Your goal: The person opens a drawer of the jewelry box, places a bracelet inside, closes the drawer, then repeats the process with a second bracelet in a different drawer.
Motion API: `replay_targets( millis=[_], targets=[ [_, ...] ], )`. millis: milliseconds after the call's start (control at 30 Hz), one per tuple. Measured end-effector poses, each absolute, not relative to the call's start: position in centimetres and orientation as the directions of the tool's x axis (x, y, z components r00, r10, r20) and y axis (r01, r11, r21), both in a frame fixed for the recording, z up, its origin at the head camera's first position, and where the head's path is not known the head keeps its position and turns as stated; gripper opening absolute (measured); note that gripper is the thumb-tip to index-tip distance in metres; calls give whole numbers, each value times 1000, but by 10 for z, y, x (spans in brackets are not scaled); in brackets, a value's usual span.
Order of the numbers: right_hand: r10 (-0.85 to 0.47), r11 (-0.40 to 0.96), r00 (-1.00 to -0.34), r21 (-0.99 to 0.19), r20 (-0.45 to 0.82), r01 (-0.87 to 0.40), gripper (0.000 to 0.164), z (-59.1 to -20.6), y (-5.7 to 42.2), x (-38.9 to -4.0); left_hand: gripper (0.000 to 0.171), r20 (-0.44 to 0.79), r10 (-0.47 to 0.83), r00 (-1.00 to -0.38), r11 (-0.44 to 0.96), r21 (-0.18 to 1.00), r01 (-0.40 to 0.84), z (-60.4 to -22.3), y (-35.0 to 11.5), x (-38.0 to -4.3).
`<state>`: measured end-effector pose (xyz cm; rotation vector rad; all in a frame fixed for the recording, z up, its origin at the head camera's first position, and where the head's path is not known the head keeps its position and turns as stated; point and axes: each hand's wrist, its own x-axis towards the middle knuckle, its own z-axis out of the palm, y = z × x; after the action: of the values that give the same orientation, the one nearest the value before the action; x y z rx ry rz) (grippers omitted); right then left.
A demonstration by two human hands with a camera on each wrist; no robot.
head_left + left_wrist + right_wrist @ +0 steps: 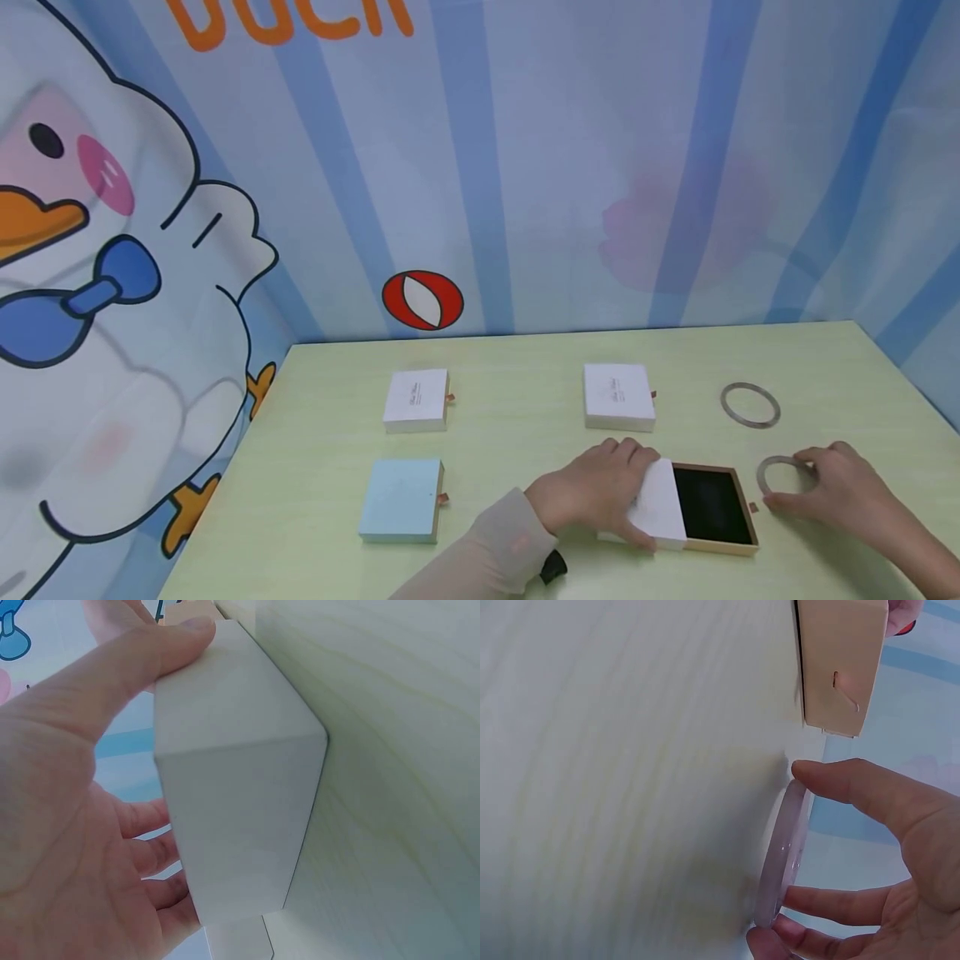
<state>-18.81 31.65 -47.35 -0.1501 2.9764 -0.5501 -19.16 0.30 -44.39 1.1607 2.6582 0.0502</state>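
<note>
Hidden from you: most print on the white box, beneath your left hand; the table's near edge, cut off.
Left grip: thumb and fingers clasping the box's opposite sides.
Right grip: your right hand pinching the held bangle, thumb and fingertips apart by its breadth.
Held bangle: between dark-lined drawer and table's right edge; table contact, cannot tell.
Loose bangle: toward the far right corner.

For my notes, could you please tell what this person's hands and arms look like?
The left hand is bare beyond a pale beige sleeve; a small black piece, unclear what, shows beside it. The right hand and its visible forearm are bare.
</note>
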Motion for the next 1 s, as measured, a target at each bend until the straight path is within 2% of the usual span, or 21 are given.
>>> replay_targets(
  millis=[433,1000],
  targets=[
    [-84,938,-990,-345,-114,-40,84,-467,317,-188,103,-208,723,-659,688,126,714,-443,3,-191],
    [-103,938,-992,-340,-79,-70,80,-454,313,-182,103,-197,736,-648,674,122,728,-444,2,-191]
  ],
)
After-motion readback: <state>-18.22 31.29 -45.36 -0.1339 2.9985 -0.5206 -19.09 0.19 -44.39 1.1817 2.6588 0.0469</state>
